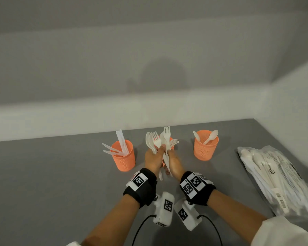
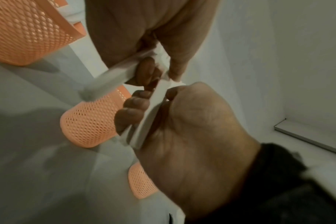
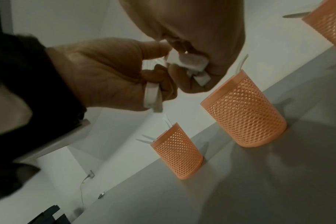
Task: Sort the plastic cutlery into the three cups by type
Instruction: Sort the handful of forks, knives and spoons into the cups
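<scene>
While held low at frame centre: left hand (image 1: 152, 159) and right hand (image 1: 174, 165), fingers curled around white cutlery handles (image 2: 144, 119). Behind, across mid-frame: 3 orange cups (image 1: 124, 160), holding knives at left, spoons at right.

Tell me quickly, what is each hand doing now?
Left hand: grips a bunch of white plastic cutlery, forks and spoons.
Right hand: grips more white cutlery handles.
</scene>
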Available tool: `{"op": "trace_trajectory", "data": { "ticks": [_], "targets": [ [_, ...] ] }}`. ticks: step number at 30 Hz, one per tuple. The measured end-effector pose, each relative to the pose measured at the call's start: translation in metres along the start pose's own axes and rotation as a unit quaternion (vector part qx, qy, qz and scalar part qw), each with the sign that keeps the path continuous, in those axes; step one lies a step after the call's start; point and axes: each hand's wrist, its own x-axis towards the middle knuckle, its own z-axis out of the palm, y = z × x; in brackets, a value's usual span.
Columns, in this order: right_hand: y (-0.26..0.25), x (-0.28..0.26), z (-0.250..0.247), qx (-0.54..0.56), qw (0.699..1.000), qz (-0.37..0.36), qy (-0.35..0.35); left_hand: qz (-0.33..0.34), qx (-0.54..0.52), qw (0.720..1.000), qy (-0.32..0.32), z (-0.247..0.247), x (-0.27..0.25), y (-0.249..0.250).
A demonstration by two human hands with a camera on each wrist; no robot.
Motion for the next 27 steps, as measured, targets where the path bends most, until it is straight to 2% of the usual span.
{"op": "trace_trajectory", "data": {
  "ticks": [3, 6, 8, 11, 14, 16, 19, 24, 27],
  "targets": [
    [0.003, 0.006, -0.001, -0.04, 0.999, -0.007, 0.034, 0.039, 0.031, 0.996, 0.07, -0.006, 0.005, 0.004],
    [0.002, 0.004, -0.005, -0.109, 0.992, -0.036, 0.043, 0.063, 0.017, 0.992, 0.105, -0.016, 0.009, 0.012],
    [0.0, -0.001, -0.007, -0.175, 0.981, -0.07, 0.052, 0.057, -0.027, 0.993, 0.098, -0.02, 0.009, 0.018],
    [-0.005, -0.011, -0.006, -0.254, 0.957, -0.122, 0.066, 0.052, -0.013, 0.996, 0.076, -0.022, 0.007, 0.022],
    [-0.011, -0.016, 0.001, -0.297, 0.937, -0.166, 0.075, 0.02, -0.045, 0.998, 0.041, -0.015, 0.002, 0.027],
    [-0.012, -0.019, 0.006, -0.307, 0.935, -0.17, 0.06, -0.013, -0.07, 0.996, 0.044, -0.012, 0.004, 0.028],
    [-0.016, -0.022, 0.007, -0.246, 0.961, -0.126, 0.016, -0.047, -0.077, 0.995, 0.048, -0.012, 0.01, 0.024],
    [-0.02, -0.017, 0.004, -0.083, 0.994, -0.066, -0.037, -0.043, -0.087, 0.995, -0.024, -0.015, 0.013, 0.017],
    [-0.019, -0.014, 0.004, -0.006, 0.999, -0.045, -0.014, -0.055, -0.12, 0.99, -0.046, -0.016, 0.012, 0.016]
  ]
}}
